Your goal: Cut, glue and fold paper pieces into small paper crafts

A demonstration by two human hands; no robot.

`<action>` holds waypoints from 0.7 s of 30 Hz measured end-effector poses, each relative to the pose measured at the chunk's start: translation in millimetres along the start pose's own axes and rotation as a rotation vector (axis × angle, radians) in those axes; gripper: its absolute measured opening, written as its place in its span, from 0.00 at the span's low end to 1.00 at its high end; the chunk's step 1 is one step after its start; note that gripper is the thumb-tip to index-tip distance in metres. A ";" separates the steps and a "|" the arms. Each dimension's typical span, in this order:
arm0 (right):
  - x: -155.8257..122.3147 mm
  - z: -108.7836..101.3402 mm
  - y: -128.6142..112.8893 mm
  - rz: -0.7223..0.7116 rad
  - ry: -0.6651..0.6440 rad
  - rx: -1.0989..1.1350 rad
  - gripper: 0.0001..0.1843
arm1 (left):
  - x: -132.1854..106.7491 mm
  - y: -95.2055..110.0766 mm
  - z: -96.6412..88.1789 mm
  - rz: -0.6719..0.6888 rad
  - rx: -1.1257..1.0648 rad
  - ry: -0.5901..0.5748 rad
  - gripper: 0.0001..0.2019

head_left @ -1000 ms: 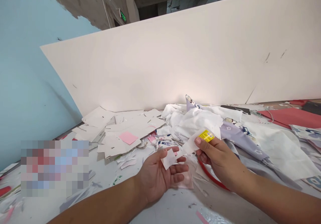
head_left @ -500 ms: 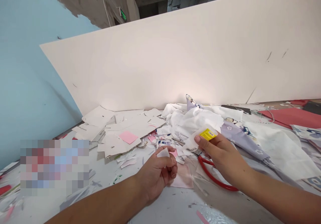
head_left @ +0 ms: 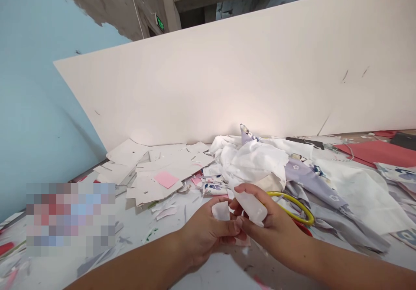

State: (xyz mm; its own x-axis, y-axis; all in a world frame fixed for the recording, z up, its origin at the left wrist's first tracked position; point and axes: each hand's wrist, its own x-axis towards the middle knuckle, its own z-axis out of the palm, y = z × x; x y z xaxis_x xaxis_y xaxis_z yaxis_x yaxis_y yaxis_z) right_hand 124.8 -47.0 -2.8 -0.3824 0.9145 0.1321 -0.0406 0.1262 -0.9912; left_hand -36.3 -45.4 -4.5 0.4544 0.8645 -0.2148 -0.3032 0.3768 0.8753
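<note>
My left hand [head_left: 208, 223] is closed with a small white piece [head_left: 221, 211] pinched between thumb and fingers; I cannot tell if it is paper or cloth. My right hand [head_left: 264, 216] grips a small white plastic bottle [head_left: 251, 204], tilted, its label turned out of sight. The fingertips of both hands meet. Behind the right hand shows a yellow loop [head_left: 299, 206] with red below it, which looks like a scissors handle; its blades are hidden. Under the hands lies a pale pink scrap [head_left: 243, 241], mostly covered.
Cut grey-white cardboard sheets [head_left: 169, 164] with a pink square [head_left: 166, 179] lie left of centre. Crumpled white cloth [head_left: 250, 158] and purple floral cloth [head_left: 313, 179] spread to the right. Red sheets [head_left: 380, 151] lie farther right. A white board [head_left: 227, 82] stands behind the table.
My right hand has moved left to the left hand and turned, so the bottle's yellow label no longer shows. The loop beside it now shows yellow where red faced me.
</note>
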 end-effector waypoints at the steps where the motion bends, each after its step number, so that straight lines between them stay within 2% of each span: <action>1: -0.4 -0.4 0.2 -0.003 -0.006 0.011 0.21 | 0.2 -0.1 -0.6 -0.002 0.000 0.001 0.19; 5: -0.9 -1.1 1.3 -0.032 0.012 -0.038 0.22 | 0.7 -0.6 -1.4 -0.003 -0.017 0.000 0.22; 8: -1.9 -0.8 -2.3 -0.101 0.002 -0.161 0.12 | 2.4 -2.9 -2.8 -0.008 -0.029 -0.036 0.24; 10: -2.6 -1.7 -5.5 -0.236 -0.029 -0.313 0.03 | 5.0 -5.9 -5.7 -0.003 -0.027 -0.069 0.25; 11: -2.8 -2.8 -6.2 -0.356 -0.046 -0.412 0.01 | 6.7 -7.5 -7.5 0.004 -0.029 -0.089 0.25; 14: -1.8 -7.4 -0.9 -0.762 -0.078 -0.709 0.02 | 11.3 -11.5 -12.1 -0.025 -0.013 -0.093 0.29; 16: -0.2 -10.0 8.3 -0.839 -0.028 -0.845 0.09 | 13.4 -12.3 -13.2 -0.040 -0.052 -0.078 0.29; 19: 1.4 -11.4 21.0 -0.924 0.110 -0.894 0.09 | 15.0 -10.1 -13.0 -0.028 -0.023 -0.062 0.27; 21: 0.2 -11.3 23.6 -0.867 0.088 -0.894 0.11 | 15.2 -7.1 -12.7 -0.030 0.016 -0.074 0.26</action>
State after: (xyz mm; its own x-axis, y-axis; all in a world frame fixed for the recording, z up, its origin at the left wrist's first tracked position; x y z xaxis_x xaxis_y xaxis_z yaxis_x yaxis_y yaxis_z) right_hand 134.2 -39.5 -26.0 -0.4787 0.4175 0.7723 0.4059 0.8853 -0.2270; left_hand -37.9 -30.8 -19.5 0.5236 0.8259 -0.2091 -0.2754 0.3964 0.8758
